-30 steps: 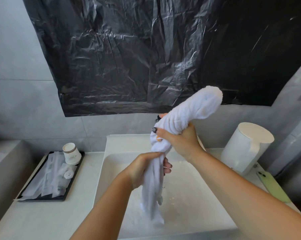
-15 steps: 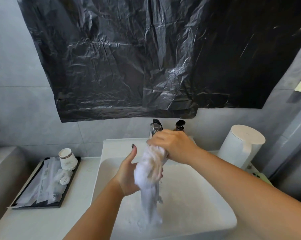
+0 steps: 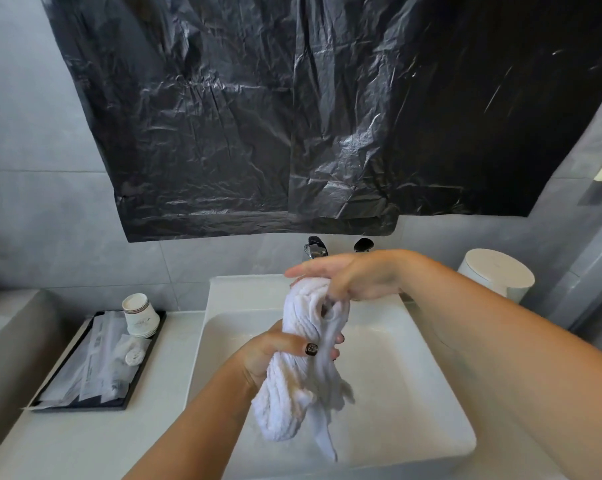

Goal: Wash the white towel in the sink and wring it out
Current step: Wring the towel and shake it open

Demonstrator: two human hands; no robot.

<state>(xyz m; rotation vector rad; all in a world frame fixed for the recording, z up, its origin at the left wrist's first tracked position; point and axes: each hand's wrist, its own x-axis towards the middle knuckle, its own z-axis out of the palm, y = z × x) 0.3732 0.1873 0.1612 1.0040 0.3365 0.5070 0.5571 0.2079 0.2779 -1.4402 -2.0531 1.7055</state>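
The white towel point(image 3: 303, 368) is twisted into a thick rope and hangs over the square white sink point(image 3: 406, 393). My left hand point(image 3: 278, 351) is wrapped around its middle, thumb across the front. My right hand point(image 3: 355, 277) is at the towel's top end: the lower fingers hook into the fabric while the index finger points out straight to the left. The towel's lower end dangles loose inside the basin. The faucet point(image 3: 315, 249) stands just behind my right hand.
A black tray point(image 3: 85, 372) with wrapped toiletries and a paper cup point(image 3: 140, 315) lies on the counter at left. A white cylindrical container point(image 3: 496, 275) stands at right. Black plastic sheeting point(image 3: 327, 116) covers the wall above the sink.
The towel's upper end came down from above the faucet and is now bunched at sink level. My left hand closed fully around the middle; my right hand's grip loosened.
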